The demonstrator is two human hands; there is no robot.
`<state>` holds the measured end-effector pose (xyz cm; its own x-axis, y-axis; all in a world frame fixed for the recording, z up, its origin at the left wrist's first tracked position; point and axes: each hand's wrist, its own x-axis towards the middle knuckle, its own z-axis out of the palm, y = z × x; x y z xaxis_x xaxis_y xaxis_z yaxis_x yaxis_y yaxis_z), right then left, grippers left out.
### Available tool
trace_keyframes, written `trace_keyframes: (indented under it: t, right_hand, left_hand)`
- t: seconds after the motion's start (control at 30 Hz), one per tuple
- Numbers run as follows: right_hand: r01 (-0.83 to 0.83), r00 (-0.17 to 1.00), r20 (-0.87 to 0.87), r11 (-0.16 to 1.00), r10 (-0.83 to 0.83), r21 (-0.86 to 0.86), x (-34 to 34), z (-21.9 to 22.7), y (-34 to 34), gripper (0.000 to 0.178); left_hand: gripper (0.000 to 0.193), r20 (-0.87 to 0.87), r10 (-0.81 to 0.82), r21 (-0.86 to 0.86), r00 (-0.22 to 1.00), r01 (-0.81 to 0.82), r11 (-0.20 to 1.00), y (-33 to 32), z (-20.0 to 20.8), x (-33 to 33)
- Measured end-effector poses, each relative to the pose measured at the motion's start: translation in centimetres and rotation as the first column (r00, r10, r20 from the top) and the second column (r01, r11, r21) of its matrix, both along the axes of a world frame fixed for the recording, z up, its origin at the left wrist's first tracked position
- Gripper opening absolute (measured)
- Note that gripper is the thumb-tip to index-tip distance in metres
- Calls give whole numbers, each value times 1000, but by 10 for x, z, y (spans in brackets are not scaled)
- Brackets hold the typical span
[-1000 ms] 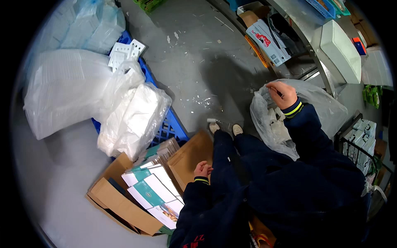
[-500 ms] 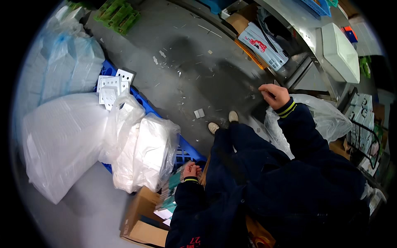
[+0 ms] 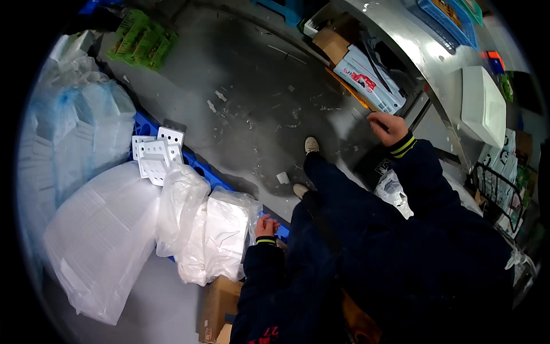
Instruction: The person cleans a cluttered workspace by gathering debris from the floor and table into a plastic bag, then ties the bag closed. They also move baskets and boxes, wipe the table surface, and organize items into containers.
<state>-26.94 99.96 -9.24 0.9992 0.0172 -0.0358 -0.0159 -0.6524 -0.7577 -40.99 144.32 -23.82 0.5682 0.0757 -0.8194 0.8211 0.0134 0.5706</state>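
My left hand (image 3: 267, 226) hangs low with its fingers loosely bent and slightly apart, and nothing shows in it. Nearest to it are a clear bag of white items (image 3: 232, 232) and the edge of a blue plastic pallet (image 3: 200, 166). On the right, my right hand (image 3: 388, 128) is held out with its fingers curled in, and I see nothing in them. It appears just below a white printed carton (image 3: 371, 80) in the picture, with a visible gap between them. Both forearms are in dark sleeves with yellow-striped cuffs.
White perforated pieces (image 3: 154, 160) lie beside a large filled plastic bag (image 3: 106, 235) and wrapped white stacks (image 3: 74, 126). A cardboard box (image 3: 219, 307) stands low left. Green crates (image 3: 142, 40) are far left. A steel table (image 3: 395, 28) bears a white foam box (image 3: 484, 106). Scraps litter the floor (image 3: 246, 97).
My feet have changed places in a step. The pallet, bags and cardboard box have slid down in the picture. Both hands stay low at my sides, still without anything visible in them.
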Motion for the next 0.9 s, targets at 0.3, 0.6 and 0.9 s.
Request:
trace_keyframes:
  t: [0.3,0.6,0.9]
  right_hand:
    - [-152,982,-120,986,143,-71,63,-34,36,15]
    - [43,977,-206,995,-60,-84,8,-41,64,17]
    - [39,980,-188,993,-59,-109,-19,-45,116,16]
  left_hand:
    - [18,-192,54,-57,980,-66,996,-4,-28,14]
    - [19,-61,-116,-111,991,109,988,46,-61,59]
    - [19,-211,-159,-95,964,142,985,108,-105,48]
